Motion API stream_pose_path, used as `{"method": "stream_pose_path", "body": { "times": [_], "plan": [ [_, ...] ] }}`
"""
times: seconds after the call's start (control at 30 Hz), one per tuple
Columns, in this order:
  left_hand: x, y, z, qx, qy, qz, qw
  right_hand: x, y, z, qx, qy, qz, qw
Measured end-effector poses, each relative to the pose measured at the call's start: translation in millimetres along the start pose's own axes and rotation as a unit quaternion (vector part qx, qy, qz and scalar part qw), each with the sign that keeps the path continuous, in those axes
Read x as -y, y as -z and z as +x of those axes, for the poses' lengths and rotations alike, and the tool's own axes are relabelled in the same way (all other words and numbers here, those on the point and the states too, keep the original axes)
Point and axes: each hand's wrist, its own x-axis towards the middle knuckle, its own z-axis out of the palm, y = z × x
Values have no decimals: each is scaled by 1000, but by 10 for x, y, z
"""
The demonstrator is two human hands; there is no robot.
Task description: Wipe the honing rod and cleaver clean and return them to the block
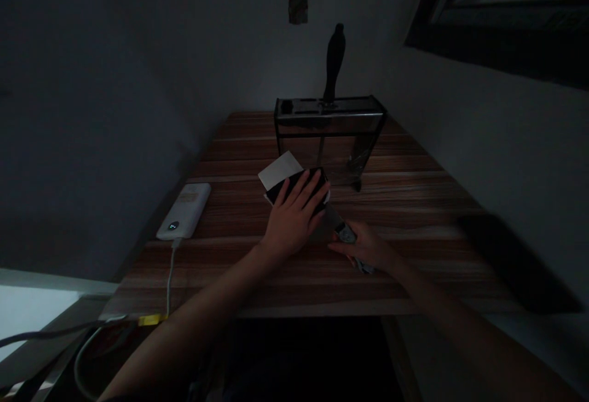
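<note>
My left hand (294, 215) lies flat with fingers spread on a small black-covered item (278, 190) that looks like a booklet or pad. From under its far left edge sticks out a pale sheet (280, 169). To the right, my right hand (368, 243) is closed around a grey hand tool (346, 234) with a bit of orange near the fingers. The tool's flat grey front end reaches the near right corner of the black item. Dim light hides the tool's exact kind and whether its tip touches the item.
Behind the hands stands a black-edged clear frame (331, 107) with a dark upright handle (335, 58). A white power bank (184, 210) with a plugged cable (171, 279) rests on the left of the wood-grain table (230, 267). A dark flat object (515, 261) is at the right edge.
</note>
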Motion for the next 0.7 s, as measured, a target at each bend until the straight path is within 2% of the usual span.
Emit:
{"method": "stream_pose_path", "body": {
  "times": [0.4,0.7],
  "plan": [
    [453,71,91,-75,94,-19,993,19,1,-13,13,-8,-2,1000],
    [517,71,89,-81,105,-33,991,5,-1,-11,7,-16,-5,1000]
  ]
}}
